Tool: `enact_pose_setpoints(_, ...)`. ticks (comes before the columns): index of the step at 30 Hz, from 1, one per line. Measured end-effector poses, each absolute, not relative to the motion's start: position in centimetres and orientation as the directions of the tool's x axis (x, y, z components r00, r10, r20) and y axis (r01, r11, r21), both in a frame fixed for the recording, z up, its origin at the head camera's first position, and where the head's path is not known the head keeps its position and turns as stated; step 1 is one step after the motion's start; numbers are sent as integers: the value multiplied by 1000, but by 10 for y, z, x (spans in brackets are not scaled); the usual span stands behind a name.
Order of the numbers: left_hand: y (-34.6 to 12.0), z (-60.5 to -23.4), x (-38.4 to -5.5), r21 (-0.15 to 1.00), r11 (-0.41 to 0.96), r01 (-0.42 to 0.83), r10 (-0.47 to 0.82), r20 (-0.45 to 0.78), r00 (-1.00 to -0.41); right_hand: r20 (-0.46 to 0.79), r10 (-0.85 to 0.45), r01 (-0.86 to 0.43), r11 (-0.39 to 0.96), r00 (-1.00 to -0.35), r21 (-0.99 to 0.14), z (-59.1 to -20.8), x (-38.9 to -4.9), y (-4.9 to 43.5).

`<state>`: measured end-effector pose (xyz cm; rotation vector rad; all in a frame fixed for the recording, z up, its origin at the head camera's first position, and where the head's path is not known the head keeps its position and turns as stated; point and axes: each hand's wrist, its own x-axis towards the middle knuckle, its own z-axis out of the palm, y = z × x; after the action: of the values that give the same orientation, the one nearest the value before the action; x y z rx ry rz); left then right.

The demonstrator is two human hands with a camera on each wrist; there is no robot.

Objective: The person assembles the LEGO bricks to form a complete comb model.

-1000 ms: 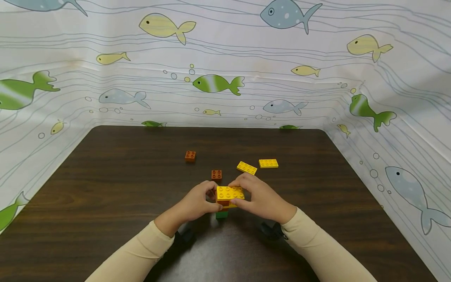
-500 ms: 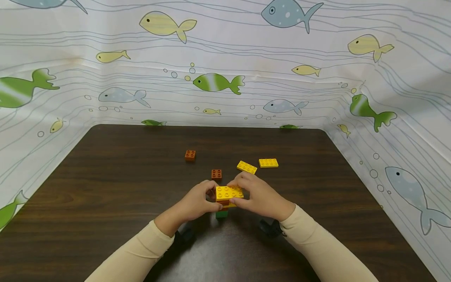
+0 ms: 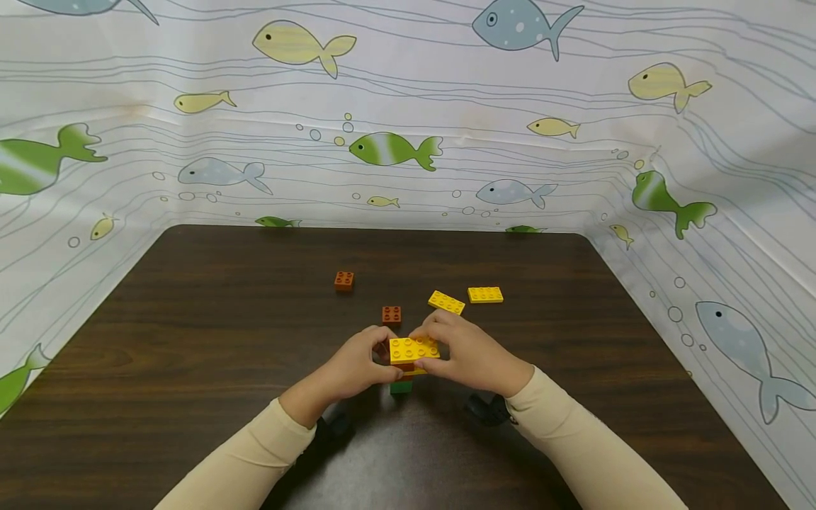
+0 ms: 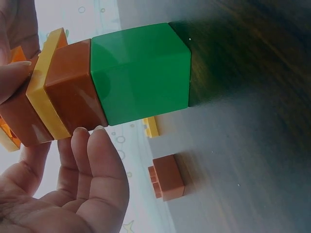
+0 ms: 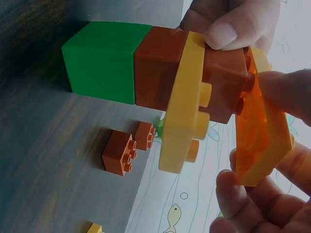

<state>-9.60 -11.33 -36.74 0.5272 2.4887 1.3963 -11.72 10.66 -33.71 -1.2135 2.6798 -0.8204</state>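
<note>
A stack stands on the table: a green brick point(image 4: 141, 75) at the bottom, then a brown brick point(image 4: 75, 80), a yellow plate point(image 5: 177, 111) jutting out to the right, and an upper brown brick point(image 5: 223, 68). My left hand point(image 3: 353, 366) grips the stack from the left, its thumb against the upper brown brick. Between the thumb and fingers of my right hand point(image 3: 470, 355) is another yellow plate point(image 5: 265, 131), at the top of the stack. In the right wrist view, this plate sits tilted, with a gap showing between it and the brown brick's studs.
Behind the stack, two loose brown bricks point(image 3: 344, 281) lie on the dark wooden table point(image 3: 223, 304), one just beyond the left hand. Two loose yellow plates point(image 3: 485, 295) lie beyond the right hand. A fish-patterned sheet point(image 3: 408, 92) walls the table's back and sides.
My right hand and the top yellow plate have shifted very slightly left. My left hand and the rest of the stack have stayed in place.
</note>
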Motion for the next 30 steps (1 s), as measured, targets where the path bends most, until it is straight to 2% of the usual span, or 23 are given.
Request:
enact_pose_setpoints(10, -114, -367, -94, 861, 473, 186, 416, -33, -909, 107, -712, -649, 555, -694, -521, -336, -117, 106)
enact_pose_setpoints(18, -119, -359, -91, 877, 442, 189, 373, 12, -928, 101, -707, -646, 567, -700, -511, -335, -117, 105)
enact_pose_setpoints(30, -121, -362, -92, 874, 440, 204, 383, 23, -923, 108, -728, -661, 538, -677, -523, -334, -118, 106)
